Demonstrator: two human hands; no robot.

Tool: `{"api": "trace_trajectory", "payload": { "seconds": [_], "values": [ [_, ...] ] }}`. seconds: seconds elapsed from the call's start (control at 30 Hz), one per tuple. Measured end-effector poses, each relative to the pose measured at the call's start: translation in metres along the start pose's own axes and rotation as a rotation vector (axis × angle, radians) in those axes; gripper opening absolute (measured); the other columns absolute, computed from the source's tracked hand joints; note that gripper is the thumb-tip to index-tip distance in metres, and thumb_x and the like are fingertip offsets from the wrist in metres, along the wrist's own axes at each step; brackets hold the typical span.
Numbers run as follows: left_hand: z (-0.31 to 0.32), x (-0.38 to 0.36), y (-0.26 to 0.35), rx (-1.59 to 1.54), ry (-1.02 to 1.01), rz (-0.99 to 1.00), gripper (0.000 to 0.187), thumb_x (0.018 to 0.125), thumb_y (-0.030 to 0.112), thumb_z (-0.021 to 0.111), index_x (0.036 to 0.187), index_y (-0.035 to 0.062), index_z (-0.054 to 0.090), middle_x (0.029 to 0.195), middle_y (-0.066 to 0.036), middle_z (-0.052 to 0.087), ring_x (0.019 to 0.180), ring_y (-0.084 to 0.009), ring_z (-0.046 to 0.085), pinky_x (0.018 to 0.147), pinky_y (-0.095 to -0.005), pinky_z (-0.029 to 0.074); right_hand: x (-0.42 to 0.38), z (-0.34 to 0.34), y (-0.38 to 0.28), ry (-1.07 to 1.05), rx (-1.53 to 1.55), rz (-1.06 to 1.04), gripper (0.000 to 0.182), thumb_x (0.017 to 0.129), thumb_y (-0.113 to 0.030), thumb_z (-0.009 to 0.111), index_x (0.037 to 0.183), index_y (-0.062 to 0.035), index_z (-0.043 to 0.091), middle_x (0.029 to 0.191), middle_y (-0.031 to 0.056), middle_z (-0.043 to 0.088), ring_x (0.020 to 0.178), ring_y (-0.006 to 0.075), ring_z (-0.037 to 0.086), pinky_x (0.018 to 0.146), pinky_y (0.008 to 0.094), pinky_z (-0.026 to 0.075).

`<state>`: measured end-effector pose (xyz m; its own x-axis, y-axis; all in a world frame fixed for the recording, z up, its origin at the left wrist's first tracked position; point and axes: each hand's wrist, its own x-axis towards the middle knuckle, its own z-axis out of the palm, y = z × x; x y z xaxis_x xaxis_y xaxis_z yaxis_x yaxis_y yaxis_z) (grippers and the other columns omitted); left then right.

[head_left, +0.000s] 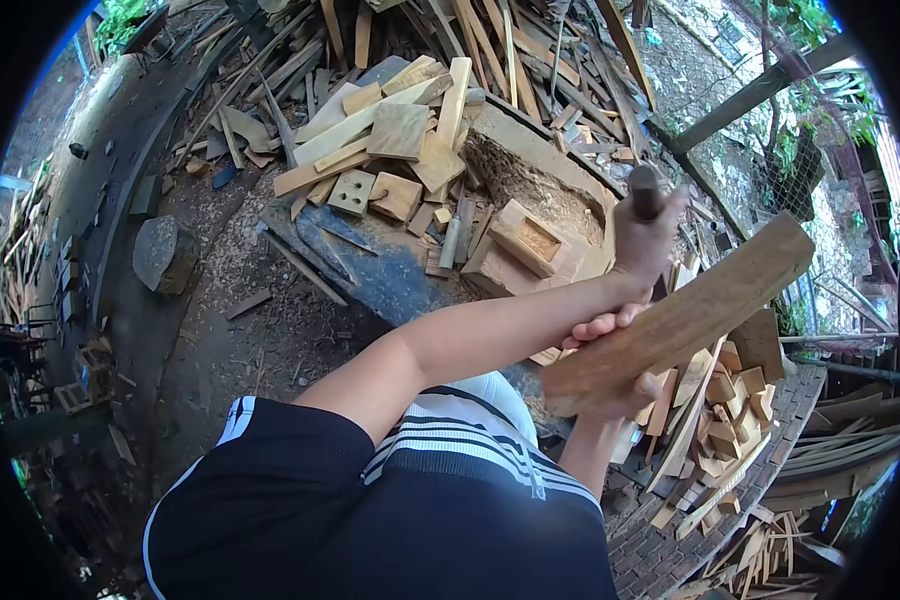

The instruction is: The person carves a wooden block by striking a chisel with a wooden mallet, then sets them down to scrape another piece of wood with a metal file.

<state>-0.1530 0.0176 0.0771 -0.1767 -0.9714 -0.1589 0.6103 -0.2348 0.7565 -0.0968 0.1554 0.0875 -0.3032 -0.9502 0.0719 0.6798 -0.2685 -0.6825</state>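
My left hand (642,240) is closed around a dark round-ended handle (646,192), seen almost end-on; the rest of that tool is hidden. My left arm crosses in front of me to the right. Lower down, my right hand (620,398) grips the near part of a thick wooden board (685,310), fingers showing at one edge and the thumb at the other. The board is raised and slants up to the right. Beyond my left forearm, a wooden block with a rectangular hollow (530,238) lies on a larger block (500,272).
Cut blocks and boards (400,130) are heaped ahead, with long offcuts behind them. More small pieces (735,410) are piled at the right on brick paving. A stump (166,255) stands on the ground at left. A wire fence (760,150) runs along the right.
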Motion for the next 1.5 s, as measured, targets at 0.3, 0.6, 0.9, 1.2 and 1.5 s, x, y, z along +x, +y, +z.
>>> {"api": "trace_trajectory", "payload": {
  "seconds": [0.3, 0.6, 0.9, 1.2, 1.5],
  "values": [
    [-0.066, 0.005, 0.031, -0.009, 0.142, -0.306, 0.027, 0.084, 0.026, 0.076, 0.076, 0.0118, 0.055, 0.065, 0.002, 0.053, 0.061, -0.0094, 0.049, 0.068, -0.0272, 0.043, -0.038, -0.070, -0.062, 0.278, -0.370, -0.190, 0.063, 0.075, -0.035, 0.067, 0.122, -0.0008, 0.042, 0.099, 0.0124, 0.053, 0.092, 0.0236, 0.055, 0.086, 0.0379, 0.049],
    [-0.108, 0.029, 0.038, 0.312, -0.057, 0.168, 0.030, 0.088, 0.021, 0.076, 0.068, 0.0107, 0.055, 0.062, 0.007, 0.052, 0.054, -0.0025, 0.043, 0.051, -0.0228, 0.036, -0.055, -0.080, -0.027, 0.443, -0.425, -0.061, 0.061, 0.078, -0.033, 0.064, 0.123, 0.0017, 0.042, 0.089, 0.0104, 0.049, 0.075, 0.0191, 0.054, 0.072, 0.0354, 0.052],
    [-0.110, 0.022, 0.025, 0.428, -0.157, 0.274, 0.025, 0.087, 0.017, 0.077, 0.073, 0.0091, 0.058, 0.067, 0.008, 0.055, 0.061, -0.0014, 0.046, 0.056, -0.0212, 0.039, -0.047, -0.074, -0.018, 0.433, -0.427, -0.001, 0.059, 0.079, -0.031, 0.065, 0.121, 0.0034, 0.043, 0.087, 0.0114, 0.051, 0.073, 0.0189, 0.056, 0.070, 0.0357, 0.053],
    [-0.099, 0.008, 0.023, 0.533, -0.328, 0.376, 0.030, 0.087, 0.019, 0.077, 0.070, 0.0058, 0.056, 0.061, 0.003, 0.053, 0.058, -0.0038, 0.045, 0.053, -0.0243, 0.040, -0.049, -0.072, -0.015, 0.457, -0.446, 0.031, 0.060, 0.075, -0.032, 0.068, 0.117, 0.0043, 0.044, 0.084, 0.0115, 0.053, 0.070, 0.0192, 0.058, 0.065, 0.0355, 0.054],
    [-0.097, -0.010, -0.008, 0.613, -0.387, 0.486, 0.029, 0.083, 0.013, 0.078, 0.071, 0.0051, 0.053, 0.060, 0.000, 0.048, 0.058, -0.0069, 0.043, 0.052, -0.0267, 0.037, -0.049, -0.070, -0.014, 0.485, -0.475, 0.047, 0.062, 0.073, -0.032, 0.069, 0.115, 0.0055, 0.045, 0.082, 0.0130, 0.055, 0.067, 0.0197, 0.059, 0.062, 0.0346, 0.055]
  ]
}}
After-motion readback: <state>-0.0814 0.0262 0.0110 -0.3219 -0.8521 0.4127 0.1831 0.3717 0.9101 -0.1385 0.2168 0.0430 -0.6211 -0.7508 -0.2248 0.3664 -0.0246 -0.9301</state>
